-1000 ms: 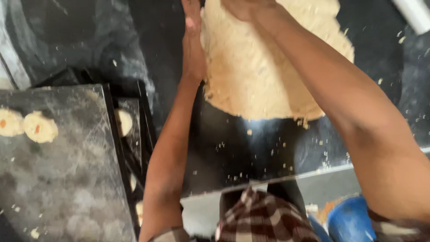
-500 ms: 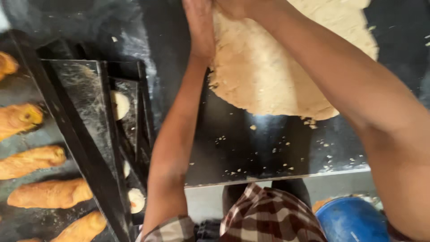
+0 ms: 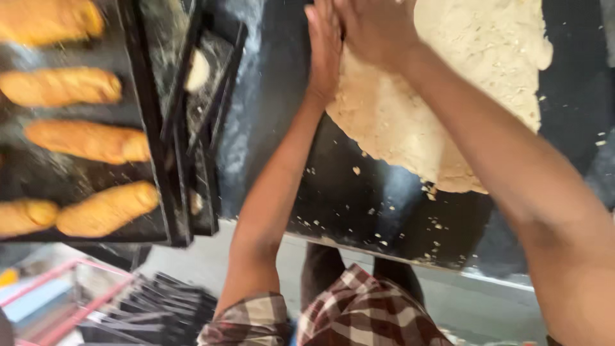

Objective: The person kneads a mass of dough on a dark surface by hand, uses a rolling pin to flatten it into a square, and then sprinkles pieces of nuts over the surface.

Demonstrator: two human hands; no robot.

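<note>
A big flat sheet of pale dough (image 3: 442, 96) lies on a dark worktop (image 3: 359, 192). My left hand (image 3: 325, 48) stands flat against the dough's left edge, fingers straight and together. My right hand (image 3: 375, 29) presses down on the dough's upper left part, right beside the left hand. Both forearms reach up across the worktop. Whether my right hand's fingers grip the dough is hidden.
Black baking trays (image 3: 160, 147) at the left carry several long golden bread rolls (image 3: 90, 141). A small pale dough piece (image 3: 198, 70) sits on a lower tray. Crumbs dot the worktop. More stacked dark trays (image 3: 154, 314) and a red frame (image 3: 57, 288) lie below.
The view has swung left and nearer, so more of the rolls' tray shows. Both hands stay at the dough's left edge, and the dough sheet looks much the same.
</note>
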